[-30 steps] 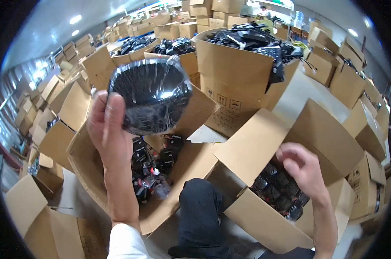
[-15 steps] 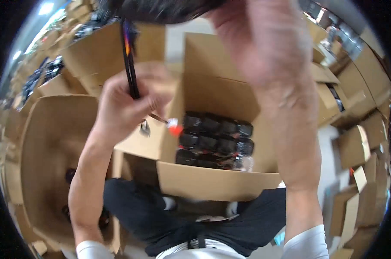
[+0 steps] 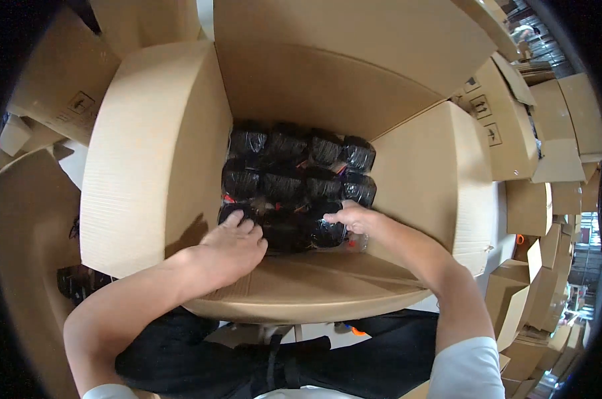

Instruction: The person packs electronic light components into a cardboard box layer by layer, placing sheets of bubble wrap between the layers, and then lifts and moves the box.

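Observation:
Inside the open cardboard box in front of me, several black bundles wrapped in clear plastic lie in rows on the bottom. My left hand rests on the front left bundle with its fingers apart. At the front right, my right hand grips a black bundle, thumb over its top and fingers along its right side. The undersides of the bundles are hidden. Small red and blue bits show between them.
The box's flaps stand folded outward at left and right. More cardboard boxes are stacked along the right. At far left is another large open carton, with dark plastic-wrapped items near it. My legs are against the near side.
Both hands have come down from in front of me into the box. The thin dark strip in my left hand and the large black thing near my right hand are gone from them.

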`<state>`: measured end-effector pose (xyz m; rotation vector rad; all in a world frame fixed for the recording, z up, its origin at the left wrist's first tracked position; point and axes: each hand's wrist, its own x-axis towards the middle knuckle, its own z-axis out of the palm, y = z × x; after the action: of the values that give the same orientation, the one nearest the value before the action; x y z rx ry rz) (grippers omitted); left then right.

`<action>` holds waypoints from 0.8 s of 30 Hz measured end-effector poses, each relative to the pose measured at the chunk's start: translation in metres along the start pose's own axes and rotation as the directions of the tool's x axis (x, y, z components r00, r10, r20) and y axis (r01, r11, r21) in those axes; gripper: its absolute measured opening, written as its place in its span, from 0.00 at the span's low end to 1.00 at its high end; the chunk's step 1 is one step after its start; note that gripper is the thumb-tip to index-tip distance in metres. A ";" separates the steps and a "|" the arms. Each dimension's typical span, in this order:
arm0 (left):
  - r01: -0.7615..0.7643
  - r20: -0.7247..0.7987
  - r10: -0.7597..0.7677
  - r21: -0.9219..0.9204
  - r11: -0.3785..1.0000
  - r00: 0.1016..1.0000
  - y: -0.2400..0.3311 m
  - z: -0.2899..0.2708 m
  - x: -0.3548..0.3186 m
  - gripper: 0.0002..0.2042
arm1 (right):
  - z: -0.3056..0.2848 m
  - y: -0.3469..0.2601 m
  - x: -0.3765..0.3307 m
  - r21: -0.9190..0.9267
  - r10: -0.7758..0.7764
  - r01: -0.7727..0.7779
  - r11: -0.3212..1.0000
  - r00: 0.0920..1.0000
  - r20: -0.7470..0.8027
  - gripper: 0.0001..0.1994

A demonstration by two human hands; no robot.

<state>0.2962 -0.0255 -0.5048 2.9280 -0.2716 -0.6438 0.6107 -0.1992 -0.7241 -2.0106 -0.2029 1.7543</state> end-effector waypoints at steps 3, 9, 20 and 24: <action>0.189 -0.213 -0.216 -0.141 0.972 0.953 -0.016 -0.041 -0.067 0.19 | 0.028 0.028 0.009 -0.075 -0.131 0.134 0.988 0.990 0.050 0.31; 0.479 -0.583 -0.812 -0.723 0.498 -0.036 0.000 -0.043 -0.273 0.12 | 0.013 0.049 0.001 -0.284 -0.322 0.310 0.907 0.947 0.003 0.29; 0.545 0.103 -0.589 -0.280 -0.790 -0.802 0.151 0.331 -0.630 0.23 | 0.022 -0.012 -0.021 -0.798 -0.484 0.437 0.416 0.849 0.213 0.15; 0.237 0.187 -0.363 -0.480 -0.844 -0.913 0.136 0.381 -0.592 0.40 | -0.054 -0.020 -0.093 -0.863 -0.608 0.317 0.394 0.794 0.014 0.14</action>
<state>-0.4144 -0.0724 -0.5866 0.8989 3.0703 0.3703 0.6508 -0.2320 -0.6279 -2.4168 -1.6373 0.9556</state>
